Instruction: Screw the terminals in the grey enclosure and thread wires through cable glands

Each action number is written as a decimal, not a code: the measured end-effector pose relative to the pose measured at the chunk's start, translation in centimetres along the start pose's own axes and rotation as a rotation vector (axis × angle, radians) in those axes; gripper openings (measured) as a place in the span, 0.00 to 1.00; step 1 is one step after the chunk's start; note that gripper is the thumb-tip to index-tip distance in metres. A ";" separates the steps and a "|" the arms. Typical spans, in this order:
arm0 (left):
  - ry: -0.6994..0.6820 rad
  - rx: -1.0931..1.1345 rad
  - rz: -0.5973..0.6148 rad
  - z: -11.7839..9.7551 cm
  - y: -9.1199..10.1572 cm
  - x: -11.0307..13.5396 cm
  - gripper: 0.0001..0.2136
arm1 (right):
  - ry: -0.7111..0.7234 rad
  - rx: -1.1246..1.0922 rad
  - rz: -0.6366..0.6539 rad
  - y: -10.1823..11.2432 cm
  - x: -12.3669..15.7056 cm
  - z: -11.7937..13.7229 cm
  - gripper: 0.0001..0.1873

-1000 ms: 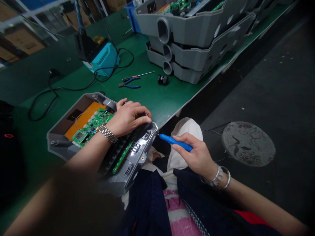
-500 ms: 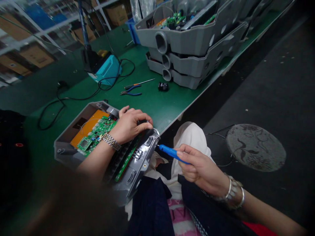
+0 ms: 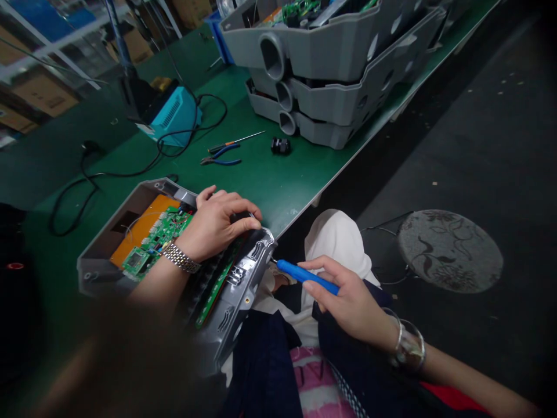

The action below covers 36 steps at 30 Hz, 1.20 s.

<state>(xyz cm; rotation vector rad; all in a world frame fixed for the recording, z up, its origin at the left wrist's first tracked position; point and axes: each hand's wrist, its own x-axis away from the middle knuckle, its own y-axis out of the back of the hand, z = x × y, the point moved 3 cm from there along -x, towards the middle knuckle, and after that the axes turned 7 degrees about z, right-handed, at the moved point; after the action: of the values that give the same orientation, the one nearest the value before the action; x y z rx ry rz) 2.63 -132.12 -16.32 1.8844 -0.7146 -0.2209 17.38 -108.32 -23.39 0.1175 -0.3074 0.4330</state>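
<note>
- looking down at the hands, what is each one doing?
- the left hand [image 3: 217, 226], a metal watch on its wrist, is closed, curled around a dark part [image 3: 241, 217] at the edge of an open grey plastic housing [image 3: 243, 296]. the right hand [image 3: 343, 296] is closed too, gripping a blue-handled screwdriver [image 3: 307, 277] between thumb and fingers, its thin tip just beside the housing's corner
- where is the housing, and which way does it lie?
- it rests at the edge of the green surface [image 3: 278, 191] and reaches over the dark trousers [image 3: 261, 360]. its long axis slants from the lap up toward that edge, and its open side faces up, showing a green circuit board [image 3: 163, 232] and an orange panel [image 3: 143, 209]
- and the screwdriver?
- it lies almost level, tip pointing left at the corner
- how would you work there?
- i'd judge that a firm left hand matters most, pinning the housing so it can't tip off the edge, with the shaft kept square to the part it meets and the tip seated before any turning
</note>
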 end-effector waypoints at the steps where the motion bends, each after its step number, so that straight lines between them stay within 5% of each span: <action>1: 0.002 -0.002 0.000 0.0 0.0 0.0 0.14 | 0.080 0.145 -0.027 0.1 -0.1 0.4 0.17; 6: 0.000 -0.017 -0.006 -0.1 0.0 -0.2 0.17 | 0.393 0.836 -0.101 0.3 -0.3 1.4 0.19; 10: 0.007 -0.028 0.003 -0.2 -0.1 -0.4 0.20 | 0.453 0.974 -0.078 0.4 0.1 2.7 0.18; 13: 0.011 -0.037 -0.002 -0.3 -0.1 -0.4 0.21 | 0.357 0.798 0.012 0.9 -0.2 4.3 0.14; 16: 0.014 -0.041 -0.001 -0.3 0.0 -0.4 0.21 | 0.100 0.384 0.115 1.7 -1.4 4.8 0.10; 20: 0.015 -0.051 0.004 -0.2 0.0 -0.4 0.20 | -0.278 -0.448 0.264 1.7 -2.7 2.7 0.13; 24: 0.012 -0.050 0.015 -0.2 0.1 -0.3 0.18 | -0.442 -1.085 0.322 1.2 -1.8 -0.8 0.19; 27: 0.012 -0.039 0.014 -0.2 0.1 -0.2 0.18 | -0.387 -1.115 0.133 2.2 -0.2 -3.3 0.21; 30: 0.009 -0.034 0.007 -0.1 -0.2 -0.3 0.17 | -0.311 -0.885 -0.020 3.7 1.1 -4.1 0.19; 33: -0.012 -0.028 0.026 -0.3 0.0 -0.2 0.16 | -0.226 -0.654 -0.008 4.5 0.6 -2.4 0.18; 36: -0.040 0.000 -0.015 -1.1 2.3 1.3 0.28 | -0.100 -0.473 0.027 4.6 -1.6 0.9 0.20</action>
<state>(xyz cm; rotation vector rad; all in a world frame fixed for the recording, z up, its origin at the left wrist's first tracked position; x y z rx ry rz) 3.32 -132.61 -13.55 1.8899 -0.7275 -0.2688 13.79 -105.02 -22.85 -0.3285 -0.5022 0.3713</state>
